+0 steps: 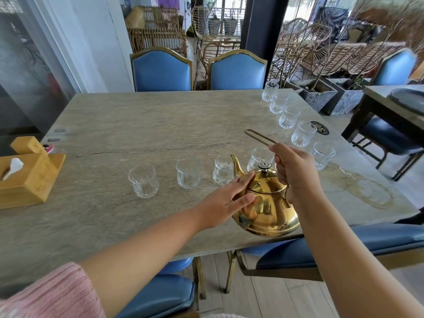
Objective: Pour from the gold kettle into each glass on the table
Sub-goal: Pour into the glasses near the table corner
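The gold kettle (266, 203) hangs tilted over the near edge of the stone table (137, 125), its spout up and to the left beside a cut glass (223, 172). My right hand (296, 171) grips the kettle's long handle from above. My left hand (227, 200) lies with straight fingers against the kettle's left side. Several clear glasses stand in a curved row: two to the left (143, 180) (188, 173), one behind the lid (260, 158), and more running to the far right corner (289, 117).
A wooden tissue box (27, 177) sits at the table's left edge. Blue chairs (161, 72) stand behind the table and one (344, 244) below its near edge. A wet patch (362, 187) spreads on the table's right side.
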`<state>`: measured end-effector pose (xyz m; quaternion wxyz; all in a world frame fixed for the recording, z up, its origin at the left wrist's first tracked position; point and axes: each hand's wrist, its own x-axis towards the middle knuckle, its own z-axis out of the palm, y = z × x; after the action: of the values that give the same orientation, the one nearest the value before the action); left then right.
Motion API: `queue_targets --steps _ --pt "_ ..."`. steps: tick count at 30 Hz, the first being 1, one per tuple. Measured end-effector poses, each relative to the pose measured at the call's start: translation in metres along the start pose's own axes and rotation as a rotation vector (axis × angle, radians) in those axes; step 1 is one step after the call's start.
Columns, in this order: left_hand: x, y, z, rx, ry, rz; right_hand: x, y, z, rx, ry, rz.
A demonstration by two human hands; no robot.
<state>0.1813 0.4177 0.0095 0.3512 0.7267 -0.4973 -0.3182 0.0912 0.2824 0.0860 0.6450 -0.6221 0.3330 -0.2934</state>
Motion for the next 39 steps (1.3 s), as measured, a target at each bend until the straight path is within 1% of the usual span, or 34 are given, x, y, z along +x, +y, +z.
queue_targets --steps 7,16,26,32,36,39 --pt "-0.024 -0.014 -0.011 0.058 0.056 0.035 -0.019 -0.008 0.020 0.019 -0.028 -0.010" --pt "-0.065 -0.029 -0.037 0.033 0.082 0.008 -0.033 -0.005 0.067 -0.002 -0.075 0.035" --pt "-0.071 -0.048 -0.048 -0.110 0.109 -0.020 -0.025 -0.010 0.099 -0.067 -0.213 0.103" --pt "-0.065 -0.050 -0.049 -0.182 0.167 -0.086 -0.012 -0.014 0.104 -0.077 -0.291 0.140" --pt "-0.062 -0.051 -0.046 -0.238 0.186 -0.074 -0.005 -0.016 0.106 -0.078 -0.352 0.150" --pt "-0.059 -0.052 -0.045 -0.271 0.175 -0.079 -0.001 -0.017 0.108 -0.114 -0.360 0.167"
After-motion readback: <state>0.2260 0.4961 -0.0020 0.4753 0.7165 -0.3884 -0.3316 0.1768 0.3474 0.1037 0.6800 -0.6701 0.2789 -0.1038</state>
